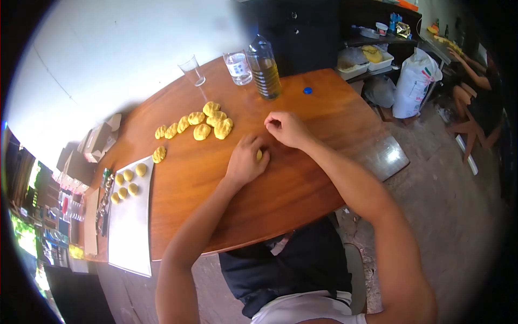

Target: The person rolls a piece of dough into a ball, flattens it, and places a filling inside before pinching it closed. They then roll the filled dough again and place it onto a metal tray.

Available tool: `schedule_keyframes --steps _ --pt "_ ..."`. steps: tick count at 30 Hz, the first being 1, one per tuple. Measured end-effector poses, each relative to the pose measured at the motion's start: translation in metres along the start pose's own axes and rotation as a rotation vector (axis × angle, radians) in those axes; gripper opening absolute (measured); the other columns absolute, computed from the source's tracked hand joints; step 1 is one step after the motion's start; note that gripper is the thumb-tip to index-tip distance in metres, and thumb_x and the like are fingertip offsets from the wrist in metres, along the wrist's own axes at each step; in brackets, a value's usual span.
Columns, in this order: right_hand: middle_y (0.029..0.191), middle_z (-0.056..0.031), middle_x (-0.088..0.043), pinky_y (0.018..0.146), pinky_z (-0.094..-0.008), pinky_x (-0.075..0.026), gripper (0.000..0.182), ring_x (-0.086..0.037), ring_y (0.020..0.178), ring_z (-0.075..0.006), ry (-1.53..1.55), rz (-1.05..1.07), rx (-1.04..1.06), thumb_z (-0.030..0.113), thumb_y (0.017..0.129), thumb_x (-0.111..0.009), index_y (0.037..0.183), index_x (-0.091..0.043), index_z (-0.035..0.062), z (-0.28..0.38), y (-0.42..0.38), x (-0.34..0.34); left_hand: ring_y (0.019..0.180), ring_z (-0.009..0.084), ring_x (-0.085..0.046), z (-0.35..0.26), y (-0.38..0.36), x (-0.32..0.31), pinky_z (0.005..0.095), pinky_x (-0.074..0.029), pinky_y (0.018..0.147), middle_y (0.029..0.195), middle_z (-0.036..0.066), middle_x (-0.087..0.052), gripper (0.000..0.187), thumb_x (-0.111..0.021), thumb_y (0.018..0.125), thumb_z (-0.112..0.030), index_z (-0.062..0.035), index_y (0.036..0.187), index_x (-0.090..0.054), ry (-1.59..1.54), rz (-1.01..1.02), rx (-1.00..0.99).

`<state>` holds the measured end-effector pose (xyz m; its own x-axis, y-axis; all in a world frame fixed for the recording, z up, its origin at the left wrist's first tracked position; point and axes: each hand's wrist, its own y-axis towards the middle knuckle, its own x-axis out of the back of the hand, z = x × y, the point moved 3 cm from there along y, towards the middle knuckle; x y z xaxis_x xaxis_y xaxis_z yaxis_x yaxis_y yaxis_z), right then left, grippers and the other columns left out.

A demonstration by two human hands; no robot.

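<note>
My left hand (247,160) is cupped low over the wooden table, its fingers wrapped round a piece of yellow dough (259,155) that shows only in part. Just to its right and farther from me, my right hand (288,129) is curled closed; what lies inside its fingers, if anything, is hidden. Beyond my left hand lie several rough lumps of yellow dough (202,132), some touching. One separate dough lump (159,155) sits near the tray. On the metal tray (129,232) at the left, several smooth dough balls (128,175) rest in rows at its far end.
At the table's (183,210) far side stand a drinking glass (192,71), a labelled clear container (238,69) and a large oil bottle (264,70). A blue cap (307,90) lies right of them. A white sack (413,86) stands beyond; another person's arm (469,67) shows far right.
</note>
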<state>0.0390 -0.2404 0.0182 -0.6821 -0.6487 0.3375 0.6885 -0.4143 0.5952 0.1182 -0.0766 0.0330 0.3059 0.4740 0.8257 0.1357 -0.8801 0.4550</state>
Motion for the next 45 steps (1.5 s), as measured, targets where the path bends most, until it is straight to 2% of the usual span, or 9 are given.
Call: schedule_keyframes --steps 11,13,22,25,28,35,39,44,45 --pt "0.076 -0.0121 -0.069 0.065 -0.0367 -0.052 0.009 -0.067 0.07 -0.025 -0.016 -0.13 -0.184 0.011 0.087 -0.067 0.085 -0.068 0.0024 0.009 0.003 0.038 0.097 0.0376 -0.06 -0.052 -0.032 0.013 0.0467 -0.052 0.079 0.099 0.017 -0.063 0.012 -0.07 0.087 -0.013 -0.0038 0.09 -0.063 0.229 -0.119 0.086" --pt "0.075 -0.0118 -0.069 0.065 -0.037 -0.052 0.01 -0.067 0.069 -0.0252 -0.008 -0.139 -0.178 0.012 0.087 -0.067 0.084 -0.068 0.0025 0.005 0.005 0.034 0.098 0.0367 -0.061 -0.029 -0.042 0.027 0.046 -0.052 0.082 0.098 0.017 -0.062 0.011 -0.069 0.088 -0.014 -0.0044 0.092 -0.065 0.272 0.038 0.519" --pt "0.074 -0.0109 -0.069 0.065 -0.0366 -0.052 0.01 -0.067 0.069 -0.0258 -0.003 -0.048 -0.176 0.013 0.086 -0.068 0.083 -0.069 0.0034 0.0 0.005 0.025 0.1 0.0394 -0.058 -0.041 -0.022 0.007 0.0484 -0.048 0.091 0.1 0.021 -0.061 0.014 -0.07 0.087 -0.013 -0.0011 0.09 -0.064 0.015 -0.032 0.087" --pt "0.075 -0.0111 -0.07 0.065 -0.0366 -0.052 0.01 -0.068 0.071 -0.026 -0.022 -0.084 -0.234 0.014 0.086 -0.068 0.083 -0.069 0.0038 -0.003 0.002 0.03 0.101 0.0371 -0.06 -0.058 -0.067 0.032 0.0466 -0.05 0.086 0.101 0.019 -0.062 0.01 -0.07 0.087 -0.008 -0.0012 0.094 -0.066 0.15 -0.05 0.073" --pt "0.077 -0.0108 -0.071 0.066 -0.0355 -0.051 0.013 -0.068 0.071 -0.0228 -0.084 -0.069 -0.225 0.016 0.088 -0.067 0.086 -0.07 0.0035 -0.008 0.008 0.026 0.101 0.041 -0.059 -0.019 -0.067 0.046 0.0487 -0.05 0.089 0.103 0.021 -0.062 0.018 -0.07 0.086 -0.012 -0.0001 0.099 -0.065 0.255 0.097 0.433" --pt "0.076 -0.0087 -0.07 0.065 -0.032 -0.05 0.014 -0.064 0.069 -0.0164 -0.05 -0.003 -0.199 0.014 0.092 -0.066 0.088 -0.069 0.0005 -0.013 0.007 0.026 0.11 0.0388 -0.061 -0.019 -0.008 0.006 0.0437 -0.051 0.097 0.115 0.02 -0.065 0.027 -0.066 0.088 -0.007 -0.0011 0.114 -0.068 -0.011 -0.03 -0.025" --pt "0.076 -0.008 -0.069 0.064 -0.0319 -0.049 0.013 -0.063 0.068 -0.0154 -0.073 0.003 -0.202 0.014 0.092 -0.067 0.089 -0.069 0.0008 -0.009 0.004 0.026 0.114 0.0386 -0.061 -0.07 -0.068 0.035 0.0431 -0.049 0.101 0.121 0.019 -0.065 0.034 -0.066 0.089 -0.007 -0.0017 0.122 -0.068 0.07 0.019 0.029" --pt "0.076 -0.0087 -0.07 0.065 -0.0341 -0.051 0.012 -0.065 0.068 -0.0206 -0.184 0.051 -0.219 0.014 0.091 -0.066 0.089 -0.07 0.0032 -0.007 0.005 0.018 0.105 0.0373 -0.061 -0.018 -0.063 0.049 0.0465 -0.05 0.091 0.101 0.018 -0.065 0.015 -0.068 0.086 -0.014 -0.004 0.097 -0.067 0.208 0.119 0.504" --pt "0.077 -0.0091 -0.071 0.065 -0.035 -0.051 0.012 -0.066 0.069 -0.0227 -0.228 0.04 -0.203 0.014 0.091 -0.066 0.088 -0.07 0.004 -0.007 0.007 0.017 0.1 0.038 -0.06 -0.003 -0.045 0.044 0.0473 -0.05 0.088 0.098 0.019 -0.063 0.012 -0.068 0.085 -0.013 -0.0038 0.092 -0.064 0.212 -0.02 0.366"
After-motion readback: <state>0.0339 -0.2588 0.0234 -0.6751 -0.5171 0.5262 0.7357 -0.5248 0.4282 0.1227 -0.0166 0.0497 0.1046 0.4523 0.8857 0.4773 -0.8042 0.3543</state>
